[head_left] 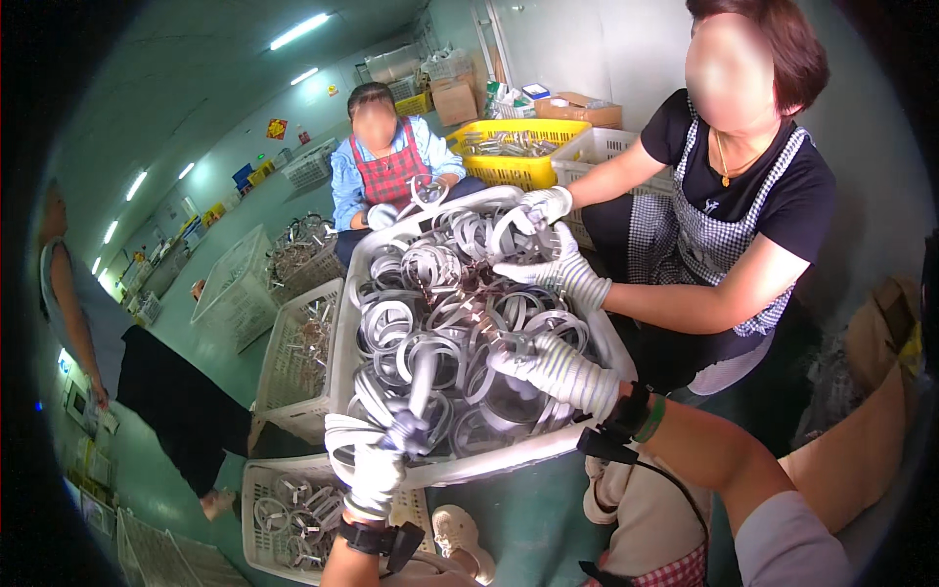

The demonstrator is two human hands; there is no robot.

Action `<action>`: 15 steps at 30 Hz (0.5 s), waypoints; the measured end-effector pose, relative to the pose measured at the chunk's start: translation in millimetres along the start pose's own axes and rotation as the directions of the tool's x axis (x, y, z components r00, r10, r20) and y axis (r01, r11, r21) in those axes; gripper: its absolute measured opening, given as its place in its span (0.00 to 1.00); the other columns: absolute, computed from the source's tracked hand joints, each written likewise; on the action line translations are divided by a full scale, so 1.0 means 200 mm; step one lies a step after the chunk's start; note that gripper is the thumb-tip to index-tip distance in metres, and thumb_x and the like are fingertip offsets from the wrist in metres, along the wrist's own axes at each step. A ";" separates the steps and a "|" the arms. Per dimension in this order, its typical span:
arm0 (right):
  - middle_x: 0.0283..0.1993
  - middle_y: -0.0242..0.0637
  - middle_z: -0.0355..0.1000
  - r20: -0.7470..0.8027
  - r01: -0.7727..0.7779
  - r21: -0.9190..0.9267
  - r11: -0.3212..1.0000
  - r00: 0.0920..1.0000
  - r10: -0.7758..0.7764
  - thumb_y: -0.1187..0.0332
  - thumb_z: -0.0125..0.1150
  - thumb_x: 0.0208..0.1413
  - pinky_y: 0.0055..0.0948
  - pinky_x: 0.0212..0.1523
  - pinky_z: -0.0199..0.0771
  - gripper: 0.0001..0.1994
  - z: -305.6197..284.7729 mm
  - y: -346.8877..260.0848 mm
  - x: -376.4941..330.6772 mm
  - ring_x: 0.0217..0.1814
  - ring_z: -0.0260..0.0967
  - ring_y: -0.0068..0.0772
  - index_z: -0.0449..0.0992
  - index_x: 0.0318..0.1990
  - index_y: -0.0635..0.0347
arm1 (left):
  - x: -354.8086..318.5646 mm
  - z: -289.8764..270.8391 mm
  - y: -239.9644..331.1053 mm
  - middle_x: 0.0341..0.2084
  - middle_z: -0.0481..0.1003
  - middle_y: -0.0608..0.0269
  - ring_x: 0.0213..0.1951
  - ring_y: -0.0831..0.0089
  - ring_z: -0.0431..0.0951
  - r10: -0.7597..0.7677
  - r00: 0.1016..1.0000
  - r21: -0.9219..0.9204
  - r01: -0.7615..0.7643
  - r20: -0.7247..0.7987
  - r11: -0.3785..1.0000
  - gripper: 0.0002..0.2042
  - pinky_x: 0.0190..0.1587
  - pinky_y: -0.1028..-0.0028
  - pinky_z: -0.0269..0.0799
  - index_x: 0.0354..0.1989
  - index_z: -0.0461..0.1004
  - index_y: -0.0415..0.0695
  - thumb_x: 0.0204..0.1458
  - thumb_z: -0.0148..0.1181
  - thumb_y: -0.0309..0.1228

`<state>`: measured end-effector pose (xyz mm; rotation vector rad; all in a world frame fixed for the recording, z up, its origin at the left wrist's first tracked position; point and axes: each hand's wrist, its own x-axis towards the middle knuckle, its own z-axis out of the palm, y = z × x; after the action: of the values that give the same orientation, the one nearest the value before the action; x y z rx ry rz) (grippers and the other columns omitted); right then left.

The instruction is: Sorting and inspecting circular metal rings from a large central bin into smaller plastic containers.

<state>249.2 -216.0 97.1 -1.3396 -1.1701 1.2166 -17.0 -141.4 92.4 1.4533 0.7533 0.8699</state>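
Note:
A large white tub (611,352) in front of me is heaped with grey-white rings (389,323), many with a small metal fitting. At the tub's near left corner, my left hand (377,474) in a white glove is closed on several rings (344,438); motion smears its fingertips. My right hand (562,377), in a striped glove, lies over the right part of the heap. Its fingers bend down among the rings, and what they hold is hidden. Reddish-brown pieces (474,308) lie in the middle of the pile.
Across the tub, a co-worker's gloved hands (567,274) handle rings at the right; another person (386,161) sits at the far end. Crates of metal parts (301,357) stand along the left, one crate (256,538) below my left hand. A yellow crate (528,174) stands behind. Someone stands at far left.

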 end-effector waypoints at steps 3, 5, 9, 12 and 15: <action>0.32 0.38 0.77 -0.074 0.316 -0.044 0.948 0.945 -0.318 0.65 0.60 0.54 0.31 0.37 0.72 0.10 0.06 0.08 -0.02 0.33 0.73 0.28 0.76 0.36 0.64 | -0.02 -0.01 0.08 0.18 0.65 0.76 0.18 0.87 0.59 -0.066 0.998 -0.411 0.064 0.009 0.909 0.06 0.19 0.84 0.56 0.32 0.71 0.45 0.53 0.59 0.33; 0.35 0.44 0.75 0.028 0.432 -0.341 0.835 0.892 -0.450 0.64 0.60 0.54 0.35 0.40 0.71 0.12 0.05 0.21 0.07 0.37 0.73 0.37 0.72 0.41 0.63 | -0.02 -0.09 -0.03 0.19 0.65 0.77 0.17 0.87 0.58 -0.091 0.996 -0.639 0.073 0.005 0.766 0.04 0.20 0.84 0.55 0.28 0.70 0.48 0.53 0.57 0.31; 0.38 0.49 0.74 0.105 0.496 -0.494 0.714 0.849 -0.518 0.62 0.59 0.55 0.38 0.44 0.71 0.17 0.05 0.15 -0.02 0.41 0.73 0.48 0.68 0.49 0.62 | 0.01 -0.08 0.00 0.16 0.64 0.78 0.16 0.85 0.58 -0.109 0.992 -0.578 0.057 -0.056 0.814 0.08 0.24 0.77 0.60 0.24 0.70 0.49 0.55 0.52 0.34; 0.40 0.48 0.75 0.138 0.434 -0.602 0.670 0.883 -0.448 0.60 0.59 0.55 0.36 0.45 0.71 0.19 0.02 0.08 -0.09 0.44 0.73 0.47 0.71 0.50 0.61 | 0.00 -0.12 -0.01 0.10 0.56 0.80 0.15 0.83 0.56 -0.127 0.990 -0.591 0.137 0.058 0.795 0.10 0.27 0.77 0.62 0.24 0.69 0.48 0.53 0.59 0.37; 0.41 0.46 0.75 0.199 0.453 -0.640 0.621 0.878 -0.435 0.57 0.60 0.55 0.36 0.45 0.71 0.18 0.00 0.05 -0.12 0.44 0.73 0.47 0.74 0.48 0.60 | -0.03 -0.13 -0.03 0.10 0.57 0.79 0.15 0.83 0.56 -0.134 0.988 -0.586 0.155 0.079 0.795 0.11 0.27 0.76 0.62 0.24 0.70 0.48 0.53 0.60 0.39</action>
<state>249.1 -241.1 90.3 -1.3973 -1.9456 0.4311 -41.7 -133.7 85.4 0.8354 0.4912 0.8594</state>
